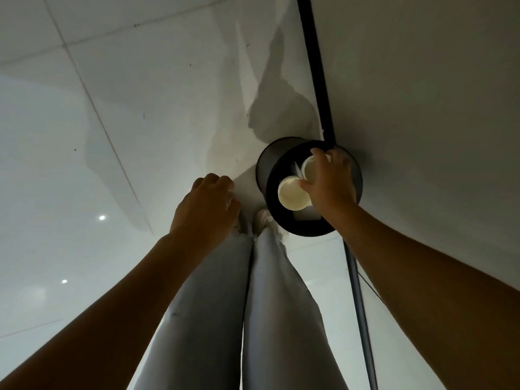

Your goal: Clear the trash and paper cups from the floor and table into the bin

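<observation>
Your right hand (329,181) is over the black bin (309,187) by the wall, fingers curled round a paper cup (309,168) at the rim. A second cup (292,192) sits just below, inside the bin mouth. Your left hand (206,205) is curled near your knees; can't tell if it holds anything.

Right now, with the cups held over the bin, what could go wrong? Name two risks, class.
1. The right hand holds two cups at once above the bin; released unevenly, one might strike the rim and land on the floor.
2. The left hand seems to clutch something small beside the bin, outside it; dropped there, it would probably miss.
</observation>
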`<state>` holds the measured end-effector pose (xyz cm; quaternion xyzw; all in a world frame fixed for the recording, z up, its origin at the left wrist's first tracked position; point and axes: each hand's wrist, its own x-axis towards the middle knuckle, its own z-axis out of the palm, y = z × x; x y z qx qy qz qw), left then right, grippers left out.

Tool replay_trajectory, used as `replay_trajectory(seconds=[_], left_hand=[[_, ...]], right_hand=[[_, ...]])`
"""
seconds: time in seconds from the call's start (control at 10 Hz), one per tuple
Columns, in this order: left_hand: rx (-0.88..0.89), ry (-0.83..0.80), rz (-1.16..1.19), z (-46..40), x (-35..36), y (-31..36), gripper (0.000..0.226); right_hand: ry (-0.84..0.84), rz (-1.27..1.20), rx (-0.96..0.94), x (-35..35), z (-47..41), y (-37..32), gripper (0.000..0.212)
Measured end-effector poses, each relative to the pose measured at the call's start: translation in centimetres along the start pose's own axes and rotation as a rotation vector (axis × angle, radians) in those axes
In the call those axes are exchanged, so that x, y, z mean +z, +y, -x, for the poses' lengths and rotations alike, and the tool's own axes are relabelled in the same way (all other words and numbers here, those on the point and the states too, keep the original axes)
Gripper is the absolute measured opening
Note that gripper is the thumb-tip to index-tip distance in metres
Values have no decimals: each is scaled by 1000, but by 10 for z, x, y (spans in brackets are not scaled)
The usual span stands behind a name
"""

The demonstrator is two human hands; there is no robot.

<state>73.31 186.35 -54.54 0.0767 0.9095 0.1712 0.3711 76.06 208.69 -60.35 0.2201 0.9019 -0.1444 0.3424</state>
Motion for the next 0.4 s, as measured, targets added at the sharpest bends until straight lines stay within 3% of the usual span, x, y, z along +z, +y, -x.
replay_trajectory(seconds=[0.3, 0.4], left_hand=[[-36, 36, 8, 7, -14, -5, 28], [-56, 24, 1, 32, -43, 2, 30]], right_hand=[[-79, -38, 20, -14, 8, -7, 90], [-46, -61, -44, -38, 35, -18, 82]])
